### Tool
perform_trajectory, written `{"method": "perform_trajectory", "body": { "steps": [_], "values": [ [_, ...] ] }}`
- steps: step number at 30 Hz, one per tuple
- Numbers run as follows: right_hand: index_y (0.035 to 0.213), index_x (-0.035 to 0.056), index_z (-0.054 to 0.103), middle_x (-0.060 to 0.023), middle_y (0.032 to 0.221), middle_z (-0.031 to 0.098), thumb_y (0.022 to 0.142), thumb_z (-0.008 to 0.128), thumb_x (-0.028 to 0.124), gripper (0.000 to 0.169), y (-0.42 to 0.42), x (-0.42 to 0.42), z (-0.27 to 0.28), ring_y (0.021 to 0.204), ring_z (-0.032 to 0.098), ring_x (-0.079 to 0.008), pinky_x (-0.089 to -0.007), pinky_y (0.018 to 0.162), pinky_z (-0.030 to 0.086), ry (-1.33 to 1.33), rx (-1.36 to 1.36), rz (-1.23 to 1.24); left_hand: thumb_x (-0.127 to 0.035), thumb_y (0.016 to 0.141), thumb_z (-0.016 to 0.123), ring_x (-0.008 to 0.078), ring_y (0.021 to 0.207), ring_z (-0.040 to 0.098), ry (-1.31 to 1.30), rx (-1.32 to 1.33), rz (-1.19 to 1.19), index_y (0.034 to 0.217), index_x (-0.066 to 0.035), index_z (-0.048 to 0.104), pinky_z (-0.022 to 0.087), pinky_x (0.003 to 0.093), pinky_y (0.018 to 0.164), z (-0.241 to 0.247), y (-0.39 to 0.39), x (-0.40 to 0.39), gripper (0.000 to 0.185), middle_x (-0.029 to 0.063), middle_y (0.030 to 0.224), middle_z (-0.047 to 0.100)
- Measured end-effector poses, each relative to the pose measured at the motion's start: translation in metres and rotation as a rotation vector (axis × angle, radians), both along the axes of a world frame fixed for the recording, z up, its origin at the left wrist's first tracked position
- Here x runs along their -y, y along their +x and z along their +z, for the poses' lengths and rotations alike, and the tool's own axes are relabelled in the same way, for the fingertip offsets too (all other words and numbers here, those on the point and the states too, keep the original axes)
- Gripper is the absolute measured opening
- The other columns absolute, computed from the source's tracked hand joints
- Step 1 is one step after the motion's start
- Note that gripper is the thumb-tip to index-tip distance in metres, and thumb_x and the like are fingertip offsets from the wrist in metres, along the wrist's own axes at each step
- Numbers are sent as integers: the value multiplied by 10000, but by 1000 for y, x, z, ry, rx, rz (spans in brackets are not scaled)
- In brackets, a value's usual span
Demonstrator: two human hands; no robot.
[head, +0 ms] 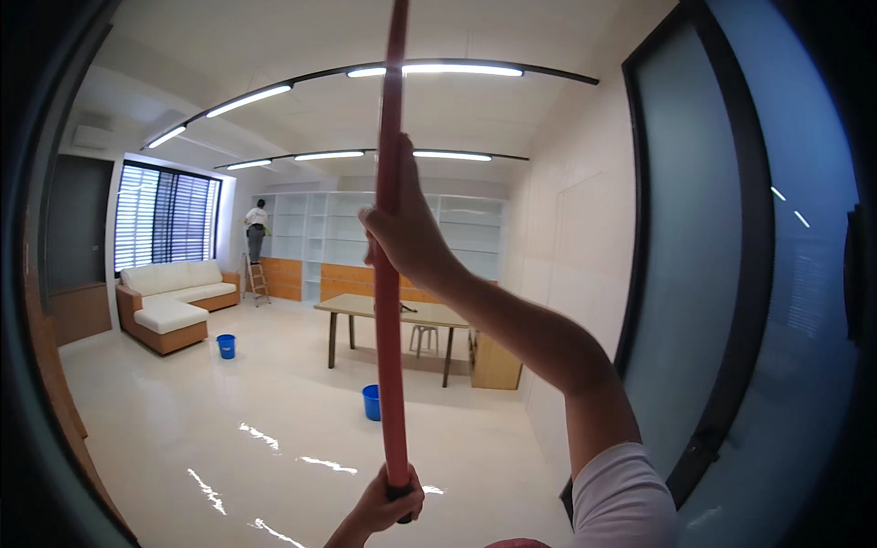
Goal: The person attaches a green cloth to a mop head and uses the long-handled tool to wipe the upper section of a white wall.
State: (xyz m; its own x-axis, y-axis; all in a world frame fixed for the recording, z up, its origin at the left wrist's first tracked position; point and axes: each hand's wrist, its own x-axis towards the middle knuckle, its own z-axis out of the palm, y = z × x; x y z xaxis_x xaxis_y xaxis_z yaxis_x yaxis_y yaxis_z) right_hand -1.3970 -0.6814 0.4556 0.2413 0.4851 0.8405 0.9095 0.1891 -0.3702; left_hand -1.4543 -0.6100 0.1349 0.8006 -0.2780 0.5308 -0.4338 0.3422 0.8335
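A long red pole (389, 329) stands nearly upright before me and runs out of the picture at the top. Low on it, my left hand (387, 500) is closed around the pole by its black end cap. Higher up, my right hand (397, 219) grips the same pole with the arm raised, its thumb across the near side and part of the fingers hidden behind. The pole's upper end is out of view.
Blue buckets (226, 346) stand on the glossy floor, one partly behind the pole. Beyond are a table (425, 313), a stool and a cream sofa (171, 316). A person (256, 229) stands on a stepladder (257, 284) at the shelves. A dark-framed glass panel (692, 205) is close on the right.
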Motion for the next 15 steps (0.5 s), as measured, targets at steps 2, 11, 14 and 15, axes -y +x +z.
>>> {"method": "perform_trajectory", "body": {
  "steps": [2, 11, 14, 15],
  "values": [
    [1386, 179, -167, -187, 1140, 384, 751, 427, -27, 893, -14, 46, -14, 542, 539, -156, -261, 424, 515, 51, -48, -64, -14, 807, 592, 111, 593, 564, 129, -2, -44, 1017, -36, 394, 445, 237, 524, -9, 2, 23, 290, 48, 711, 525],
    [1400, 221, -61, -29, 594, 495, 754, 500, 59, 871, -40, 196, 34, 414, 514, -122, -255, 357, 476, 409, 91, 33, -38, 806, 613, 58, 507, 521, 142, 139, 13, 1045, -27, 445, 406, 198, 452, 60, 3, 115, 292, 3, 651, 527],
    [1347, 188, 84, -33, 593, 485, 749, 526, 53, 756, -44, 233, 76, 415, 510, -135, -264, 348, 452, 480, 177, 49, -58, 803, 619, 41, 459, 476, 148, 193, -6, 1030, -40, 457, 371, 197, 412, 110, 1, 135, 279, -18, 613, 489],
    [1306, 172, 159, -34, 591, 480, 749, 536, 52, 683, -46, 244, 90, 421, 512, -141, -268, 352, 447, 486, 211, 83, -64, 802, 620, 39, 452, 470, 122, 213, -36, 1026, -41, 458, 367, 198, 404, 126, 0, 141, 278, -19, 610, 486]
  ]
}}
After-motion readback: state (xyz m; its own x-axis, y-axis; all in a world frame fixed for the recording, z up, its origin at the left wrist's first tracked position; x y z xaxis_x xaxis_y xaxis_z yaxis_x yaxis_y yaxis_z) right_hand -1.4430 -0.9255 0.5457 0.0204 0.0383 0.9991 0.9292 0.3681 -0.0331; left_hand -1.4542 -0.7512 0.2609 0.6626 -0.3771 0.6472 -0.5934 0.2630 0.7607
